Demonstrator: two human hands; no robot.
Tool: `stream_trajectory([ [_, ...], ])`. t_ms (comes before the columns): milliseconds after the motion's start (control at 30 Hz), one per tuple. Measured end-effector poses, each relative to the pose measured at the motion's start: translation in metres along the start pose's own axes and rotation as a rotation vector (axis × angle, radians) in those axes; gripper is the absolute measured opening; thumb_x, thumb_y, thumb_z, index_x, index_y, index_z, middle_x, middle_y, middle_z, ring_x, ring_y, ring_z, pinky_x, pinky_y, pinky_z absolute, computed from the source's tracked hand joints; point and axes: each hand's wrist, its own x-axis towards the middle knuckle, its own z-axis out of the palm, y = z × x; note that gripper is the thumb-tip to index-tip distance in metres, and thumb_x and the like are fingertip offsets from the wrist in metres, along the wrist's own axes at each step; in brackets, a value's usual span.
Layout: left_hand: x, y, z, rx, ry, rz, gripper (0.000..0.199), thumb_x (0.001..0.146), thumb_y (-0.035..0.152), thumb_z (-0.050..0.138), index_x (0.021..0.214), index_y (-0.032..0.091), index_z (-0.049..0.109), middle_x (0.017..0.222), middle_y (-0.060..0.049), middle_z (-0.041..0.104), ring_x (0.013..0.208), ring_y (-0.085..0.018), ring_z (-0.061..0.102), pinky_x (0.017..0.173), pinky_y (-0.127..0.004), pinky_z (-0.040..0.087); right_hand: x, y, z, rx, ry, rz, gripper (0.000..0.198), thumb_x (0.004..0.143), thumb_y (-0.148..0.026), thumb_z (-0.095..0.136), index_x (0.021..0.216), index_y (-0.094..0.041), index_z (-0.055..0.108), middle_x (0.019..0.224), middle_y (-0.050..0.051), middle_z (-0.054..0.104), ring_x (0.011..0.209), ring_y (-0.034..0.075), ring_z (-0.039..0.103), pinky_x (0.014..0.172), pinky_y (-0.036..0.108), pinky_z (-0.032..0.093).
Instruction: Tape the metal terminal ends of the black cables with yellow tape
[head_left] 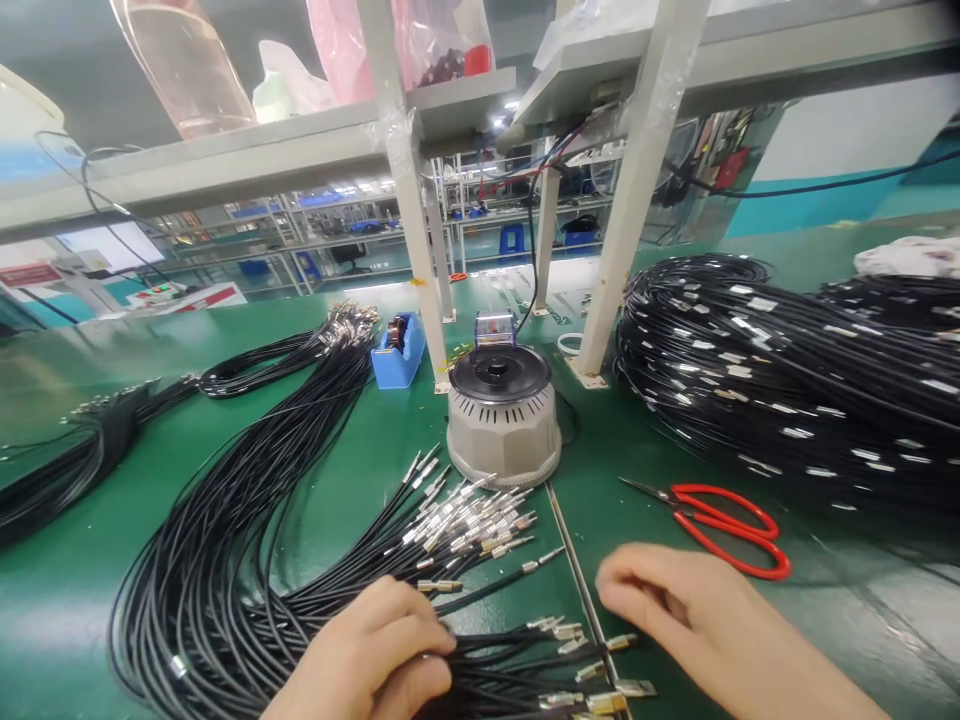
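Head view, clock face centred on the picture.

Item: left hand (379, 640), at seven o'clock, palm down on the black cables (225, 510). Fingers bent, thumb close to them; the palm side is hidden, so whether they grip any cables cannot be told.

Item: right hand (690, 610), between four and five o'clock, just beside the nearer metal ends (574, 645). Fingers loosely curled, thumb and forefinger brought near each other; nothing shows between them, though whether the tips meet cannot be told.

Item: black cables, sweeping from ten round to six o'clock, with a second cluster of metal ends (469, 520) at six.

Item: round grey machine (502, 430), at the centre; blue tape dispenser (399, 355), nine o'clock.

Item: red-handled scissors (731, 530), four o'clock, beyond the right hand; large cable coil (750, 370), three o'clock.

Handling note, by judgement: a light, flat hold should keep the cables parallel; picking by the metal ends, one at a time, would limit tangling; the scissor points are best kept clear of the wrist.
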Motion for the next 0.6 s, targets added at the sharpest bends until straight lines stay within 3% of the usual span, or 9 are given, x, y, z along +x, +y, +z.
stream_trajectory([
  [100, 0.028, 0.005, 0.012, -0.056, -0.006, -0.087, 0.012, 0.092, 0.016, 0.060, 0.096, 0.022, 0.070, 0.097, 0.001, 0.068, 0.092, -0.012, 0.064, 0.084, -0.017, 0.049, 0.017, 0.001, 0.008, 0.027, 0.056, 0.062, 0.023, 0.094, -0.020, 0.043, 0.104, -0.024, 0.064, 0.103, 0.005, 0.067, 0.095, 0.023, 0.062, 0.081, 0.035, 0.047],
  [233, 0.060, 0.016, 0.026, -0.059, -0.062, -0.185, 0.023, 0.090, 0.008, 0.059, 0.108, 0.019, 0.069, 0.110, -0.004, 0.067, 0.104, -0.018, 0.061, 0.094, -0.029, 0.048, 0.033, -0.006, 0.016, 0.044, 0.053, 0.048, 0.020, 0.092, -0.014, 0.044, 0.077, -0.020, 0.056, 0.089, 0.005, 0.058, 0.090, 0.025, 0.056, 0.076, 0.038, 0.042],
  [367, 0.081, 0.030, 0.039, 0.003, -0.119, -0.208, 0.033, 0.093, 0.012, 0.055, 0.124, 0.016, 0.062, 0.122, -0.009, 0.064, 0.113, -0.026, 0.058, 0.099, -0.039, 0.044, 0.031, -0.016, 0.007, 0.160, 0.045, 0.067, 0.021, 0.096, -0.018, 0.042, 0.076, -0.021, 0.048, 0.083, -0.001, 0.053, 0.081, 0.017, 0.054, 0.072, 0.030, 0.042],
  [467, 0.089, 0.036, 0.048, -0.015, -0.125, -0.191, 0.019, 0.096, 0.020, 0.051, 0.103, 0.015, 0.068, 0.096, -0.007, 0.070, 0.086, -0.022, 0.064, 0.076, -0.032, 0.049, 0.025, -0.025, -0.003, 0.260, 0.039, 0.081, 0.023, 0.099, -0.025, 0.041, 0.077, -0.022, 0.047, 0.083, -0.003, 0.052, 0.076, 0.013, 0.053, 0.069, 0.025, 0.042],
  [533, 0.089, 0.035, 0.051, -0.047, -0.109, -0.162, 0.027, 0.098, 0.020, 0.047, 0.080, 0.015, 0.066, 0.077, -0.003, 0.067, 0.069, -0.017, 0.059, 0.061, -0.025, 0.042, 0.022, -0.030, -0.005, 0.333, 0.047, 0.090, 0.024, 0.099, -0.028, 0.042, 0.076, -0.023, 0.047, 0.082, -0.004, 0.051, 0.077, 0.013, 0.052, 0.069, 0.025, 0.041],
  [600, 0.087, 0.031, 0.051, -0.071, -0.078, -0.133, 0.033, 0.098, 0.019, 0.045, 0.068, 0.015, 0.060, 0.072, -0.002, 0.063, 0.065, -0.014, 0.055, 0.058, -0.023, 0.037, 0.021, -0.032, -0.005, 0.387, 0.053, 0.092, 0.023, 0.097, -0.027, 0.045, 0.075, -0.022, 0.047, 0.082, -0.004, 0.051, 0.079, 0.014, 0.051, 0.071, 0.026, 0.040],
])
